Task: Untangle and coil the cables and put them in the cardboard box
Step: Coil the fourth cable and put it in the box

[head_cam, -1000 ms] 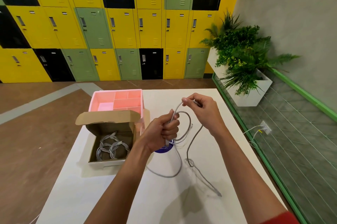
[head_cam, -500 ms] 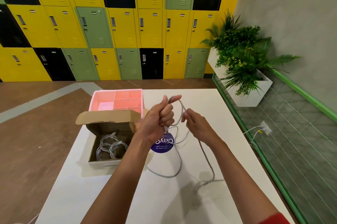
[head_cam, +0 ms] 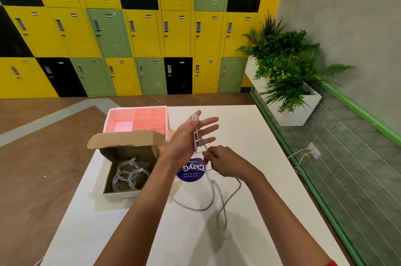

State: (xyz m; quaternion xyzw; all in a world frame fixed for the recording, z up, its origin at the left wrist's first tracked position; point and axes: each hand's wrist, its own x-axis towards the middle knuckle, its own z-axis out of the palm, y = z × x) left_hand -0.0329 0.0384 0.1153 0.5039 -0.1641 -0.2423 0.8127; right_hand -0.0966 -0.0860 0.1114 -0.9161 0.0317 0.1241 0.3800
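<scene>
A grey cable point(head_cam: 213, 197) hangs in loose loops over the white table point(head_cam: 238, 135). My left hand point(head_cam: 186, 140) is raised with fingers spread, and strands of the cable lie looped across its palm. Just below it my right hand point(head_cam: 225, 162) pinches the cable between its fingers. To the left stands the open cardboard box point(head_cam: 130, 150), flap up, with several coiled grey cables point(head_cam: 128, 175) inside.
A pink compartment tray point(head_cam: 138, 118) sits behind the box. A round purple sticker point(head_cam: 192, 171) lies on the table under my hands. A planter point(head_cam: 286, 75) stands at the right beyond the table, with lockers along the back wall.
My left hand went from a fist around the cable to spread fingers with the cable across the palm. My right hand dropped lower and the trailing loop drew closer.
</scene>
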